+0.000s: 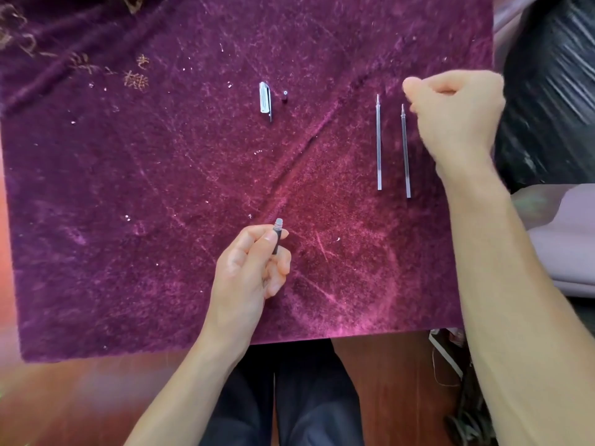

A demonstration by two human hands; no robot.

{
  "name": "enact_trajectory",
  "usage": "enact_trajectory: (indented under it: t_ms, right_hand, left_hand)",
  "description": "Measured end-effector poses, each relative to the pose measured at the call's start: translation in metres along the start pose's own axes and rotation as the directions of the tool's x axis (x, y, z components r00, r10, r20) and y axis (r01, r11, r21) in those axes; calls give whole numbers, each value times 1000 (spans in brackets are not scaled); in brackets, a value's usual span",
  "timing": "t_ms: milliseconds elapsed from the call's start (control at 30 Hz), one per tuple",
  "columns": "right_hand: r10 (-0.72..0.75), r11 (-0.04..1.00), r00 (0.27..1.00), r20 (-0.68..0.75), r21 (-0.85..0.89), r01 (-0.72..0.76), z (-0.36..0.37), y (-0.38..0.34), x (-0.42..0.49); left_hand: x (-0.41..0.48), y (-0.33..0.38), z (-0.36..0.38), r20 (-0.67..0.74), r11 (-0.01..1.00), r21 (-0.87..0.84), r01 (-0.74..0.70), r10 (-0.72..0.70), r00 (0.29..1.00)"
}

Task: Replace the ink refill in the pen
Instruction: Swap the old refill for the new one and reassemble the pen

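Observation:
My left hand [249, 272] grips the dark pen barrel [277, 238] near the cloth's front middle, its threaded open end pointing away from me. Two thin ink refills lie side by side at the right, tips pointing away: the left refill [378, 143] and the right refill [405, 152]. My right hand [457, 114] hovers just right of the right refill's tip, fingers curled shut with nothing visible in them. The clear pen cap [265, 99] with its clip lies at the far middle, and a small dark tip piece [284, 95] sits right beside it.
A purple velvet cloth [161, 188] covers the wooden table [80, 397]. A black wrapped object [553, 91] sits beyond the cloth's right edge. Cables [463, 413] lie on the floor at the lower right. My legs show below the table edge.

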State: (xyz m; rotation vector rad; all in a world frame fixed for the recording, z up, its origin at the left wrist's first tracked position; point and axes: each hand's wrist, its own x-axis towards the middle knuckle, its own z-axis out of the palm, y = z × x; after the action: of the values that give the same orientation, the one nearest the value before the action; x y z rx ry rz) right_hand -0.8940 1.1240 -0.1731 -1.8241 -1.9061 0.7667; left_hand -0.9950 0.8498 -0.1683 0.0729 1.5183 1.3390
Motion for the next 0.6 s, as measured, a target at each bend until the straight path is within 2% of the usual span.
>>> enact_trajectory:
  t_ms: [67, 300, 600]
  right_hand:
    - [26, 1000, 1000, 17, 11, -26, -10, 10, 7]
    - [148, 986, 963, 223, 42, -161, -12, 24, 12]
    - [159, 985, 954, 255, 23, -170, -9, 26, 13]
  left_hand:
    - [0, 0, -1, -1, 1000, -11, -1, 1, 1000]
    - [0, -1, -3, 4, 1000, 3, 3, -3, 1000]
    - [1, -5, -4, 19, 1000, 5, 11, -11, 1000]
